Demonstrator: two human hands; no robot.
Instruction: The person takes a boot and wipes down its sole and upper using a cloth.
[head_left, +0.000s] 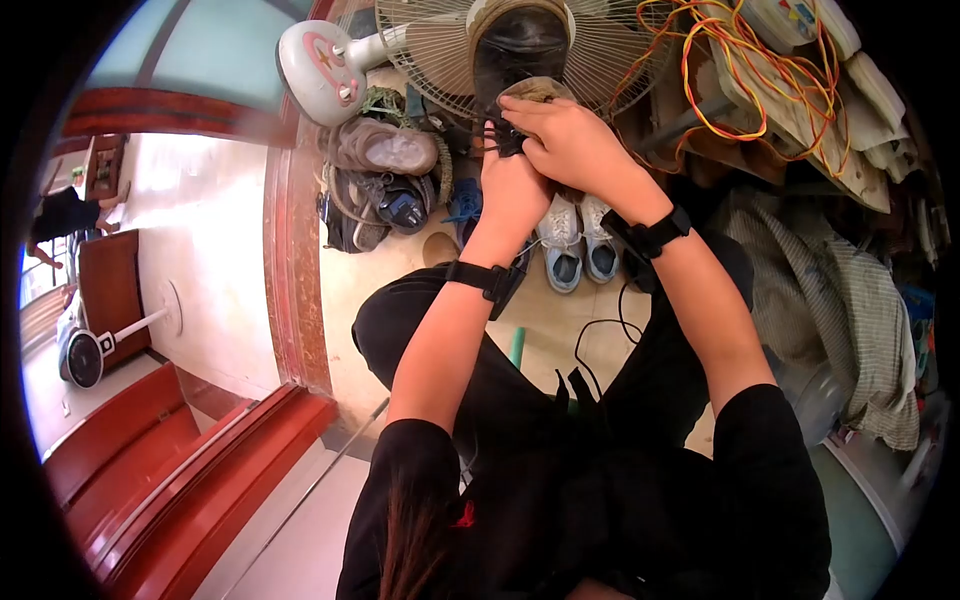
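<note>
In the head view, two bare hands meet at one dark shoe (520, 62), which is in front of the wire cage of one fan (420, 62). The left hand (514, 196) is partly curled beneath the other, dark laces (507, 139) lying against its fingers; I cannot tell how firmly it grips them. The right hand (582, 146) lies over the near end of the shoe, its fingers stretched to the left and close together; whether they pinch anything is hidden. Two black wristbands, one per wrist, sit below the hands.

The fan's single white base (318, 75) points to the left. Beneath it is one grey shoe (385, 148), on a dark heap whose pieces I cannot count. One blue shoe (464, 202) shows beside the left wrist. Two pale shoes (563, 245) with white laces stand side by side on the floor, between the forearms and beyond the two black-clad knees. One green rod (517, 347) shows between the legs.

At the upper right, red and yellow wires (740, 95), too tangled to count, lie over stacked boards. Below them hangs grey striped cloth (850, 310). Far left, one other person (66, 213) in dark clothes is partly visible, well apart from the hands.
</note>
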